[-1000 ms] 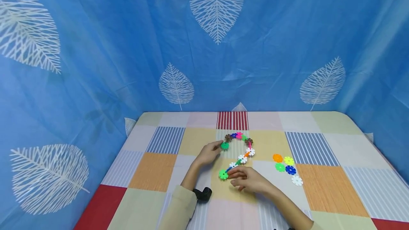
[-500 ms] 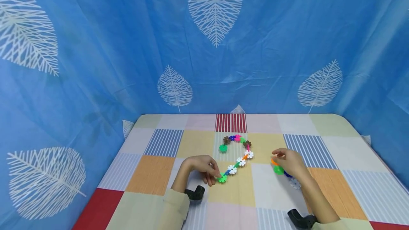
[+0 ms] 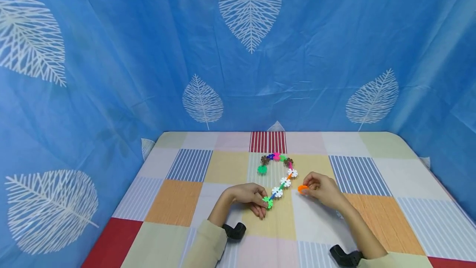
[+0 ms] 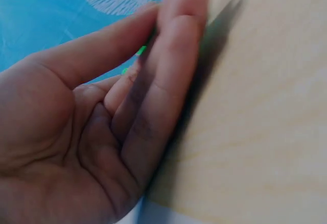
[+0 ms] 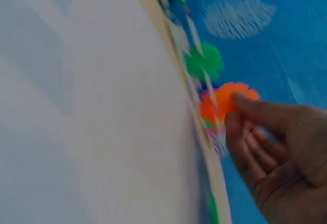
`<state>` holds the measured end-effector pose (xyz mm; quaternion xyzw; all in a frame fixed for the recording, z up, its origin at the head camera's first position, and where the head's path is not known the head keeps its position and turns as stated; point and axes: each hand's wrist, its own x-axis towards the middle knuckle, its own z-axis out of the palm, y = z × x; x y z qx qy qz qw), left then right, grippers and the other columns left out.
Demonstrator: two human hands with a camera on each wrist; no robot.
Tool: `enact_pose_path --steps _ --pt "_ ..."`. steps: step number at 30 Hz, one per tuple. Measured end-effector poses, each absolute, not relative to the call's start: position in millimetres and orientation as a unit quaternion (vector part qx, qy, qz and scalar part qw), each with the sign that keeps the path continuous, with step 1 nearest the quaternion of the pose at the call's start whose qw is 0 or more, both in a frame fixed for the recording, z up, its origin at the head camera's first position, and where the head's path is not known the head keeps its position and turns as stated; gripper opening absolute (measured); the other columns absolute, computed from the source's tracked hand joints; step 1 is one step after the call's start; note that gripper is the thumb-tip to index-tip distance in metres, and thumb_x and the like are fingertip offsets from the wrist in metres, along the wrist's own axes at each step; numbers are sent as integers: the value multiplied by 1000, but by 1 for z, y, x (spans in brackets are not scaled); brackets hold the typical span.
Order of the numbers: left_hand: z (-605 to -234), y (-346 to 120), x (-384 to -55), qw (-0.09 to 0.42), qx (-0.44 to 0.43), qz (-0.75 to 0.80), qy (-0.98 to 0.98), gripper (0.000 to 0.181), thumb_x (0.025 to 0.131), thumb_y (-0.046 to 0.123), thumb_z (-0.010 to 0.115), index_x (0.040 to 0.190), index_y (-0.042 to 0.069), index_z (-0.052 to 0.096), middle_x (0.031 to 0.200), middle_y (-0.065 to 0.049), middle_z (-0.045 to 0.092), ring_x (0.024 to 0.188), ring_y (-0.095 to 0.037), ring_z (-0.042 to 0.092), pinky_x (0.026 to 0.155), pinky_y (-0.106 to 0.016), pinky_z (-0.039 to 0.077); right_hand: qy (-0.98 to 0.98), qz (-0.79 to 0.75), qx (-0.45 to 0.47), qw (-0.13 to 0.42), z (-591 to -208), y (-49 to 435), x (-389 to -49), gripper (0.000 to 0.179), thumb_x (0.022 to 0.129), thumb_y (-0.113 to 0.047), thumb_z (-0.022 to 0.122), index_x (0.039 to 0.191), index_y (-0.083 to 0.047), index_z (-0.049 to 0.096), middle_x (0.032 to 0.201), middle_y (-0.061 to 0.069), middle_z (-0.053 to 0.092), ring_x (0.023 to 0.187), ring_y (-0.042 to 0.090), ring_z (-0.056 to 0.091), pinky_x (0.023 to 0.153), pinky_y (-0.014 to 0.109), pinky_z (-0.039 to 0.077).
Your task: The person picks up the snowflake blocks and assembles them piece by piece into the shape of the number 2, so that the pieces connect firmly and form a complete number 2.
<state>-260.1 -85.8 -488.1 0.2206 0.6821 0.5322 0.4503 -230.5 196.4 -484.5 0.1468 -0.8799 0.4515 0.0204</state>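
A curved chain of slotted, flower-shaped plastic discs lies on the checked cloth in the head view; white discs (image 3: 285,182) alternate with coloured ones along its lower stretch. My left hand (image 3: 250,195) pinches the bright green disc (image 3: 269,204) at the chain's near end. In the left wrist view its thumb and fingers (image 4: 176,55) come together and mostly hide that disc. To the right of the chain, my right hand (image 3: 324,190) pinches a loose orange disc (image 3: 303,189) between thumb and fingertips. The right wrist view shows this orange disc (image 5: 241,92) tilted on edge.
A darker green disc (image 3: 262,169) forms the chain's far end. Beneath the right forearm, a white disc (image 3: 339,215) peeks out. Black wrist devices (image 3: 235,231) sit on both wrists. Blue leaf-print curtain (image 3: 312,94) hangs behind the table (image 3: 401,177) and at its sides.
My left hand has come from the chain's far end to its near end and grips the green disc there. The right hand has picked up the orange disc and brought it left.
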Motion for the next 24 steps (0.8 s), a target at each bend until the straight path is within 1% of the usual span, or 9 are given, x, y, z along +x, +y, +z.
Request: enact_pose_path --steps 3,5,9,13,16,20,24 --pt "-488 -84 -262 444 213 544 680 7 91 2 55 94 -1 51 75 -13 67 61 -17 65 58 -26 55 -838 505 206 -21 -491 174 -228 18 78 -7 73 91 -4 62 76 5 63 61 14 61 51 25 50" --pt "-488 -83 -262 442 208 552 676 7 91 2 54 94 -2 49 74 -12 66 61 -17 65 57 -25 55 -831 508 227 -25 -493 161 -224 16 79 -7 72 92 -5 63 79 4 65 65 13 63 55 25 51" --pt "-489 -82 -263 450 203 565 661 6 93 1 51 94 -1 45 73 -11 65 62 -17 65 58 -26 55 -834 499 236 9 -489 141 -213 12 77 -1 72 86 -5 64 79 6 66 67 15 63 59 25 52" --pt "-490 -81 -263 456 201 568 655 5 93 1 50 94 0 45 73 -11 65 62 -16 65 58 -25 54 -826 503 250 51 -485 131 -205 11 76 2 72 81 -2 63 75 11 66 64 21 62 56 27 52" --pt "-491 -81 -263 457 202 570 653 5 94 1 49 93 0 45 73 -11 65 61 -16 65 57 -24 54 -826 500 249 74 -495 130 -208 11 75 -1 73 79 -5 64 74 7 66 62 15 61 55 24 51" --pt "-491 -82 -262 458 200 574 648 5 94 1 50 93 -2 47 72 -11 65 61 -16 64 57 -25 54 -824 504 244 84 -512 131 -213 13 74 -8 76 77 -13 65 74 -3 66 63 6 59 55 22 50" --pt "-490 -81 -261 459 191 576 649 4 93 0 50 92 -4 49 70 -11 64 60 -16 64 57 -26 55 -821 505 249 97 -518 130 -213 14 72 -11 78 75 -17 65 73 -8 64 60 3 56 52 23 49"
